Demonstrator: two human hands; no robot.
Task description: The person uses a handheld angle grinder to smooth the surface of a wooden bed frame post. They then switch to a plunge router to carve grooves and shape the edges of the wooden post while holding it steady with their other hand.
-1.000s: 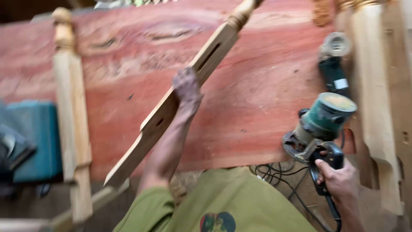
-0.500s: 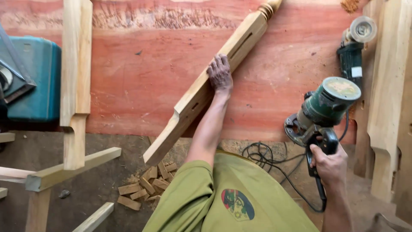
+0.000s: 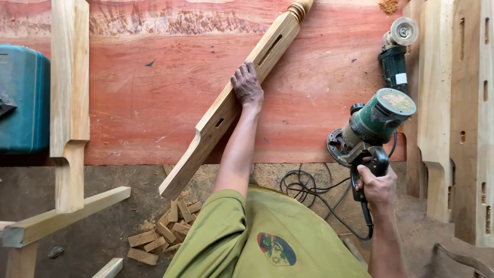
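A long pale wooden leg [image 3: 226, 105] with slots and a turned end lies diagonally across a broad reddish slab [image 3: 154, 92]; its lower end overhangs the slab's near edge. My left hand [image 3: 247, 85] presses flat on the leg's middle. My right hand [image 3: 378, 188] grips the black handle of a green electric router [image 3: 373, 123], held tilted above the slab's near right edge, its cord trailing down.
A green angle grinder [image 3: 396, 51] lies at the slab's right. Pale slotted legs [image 3: 463, 118] lie at the right, another [image 3: 69, 98] at the left beside a teal case [image 3: 23, 100]. Wood offcuts [image 3: 164, 231] and a coiled cable [image 3: 303, 185] lie on the dusty floor.
The view has shifted down and steadied, so more floor shows. My left hand stays on the leg. My right hand has kept the router in the same spot at the slab's edge.
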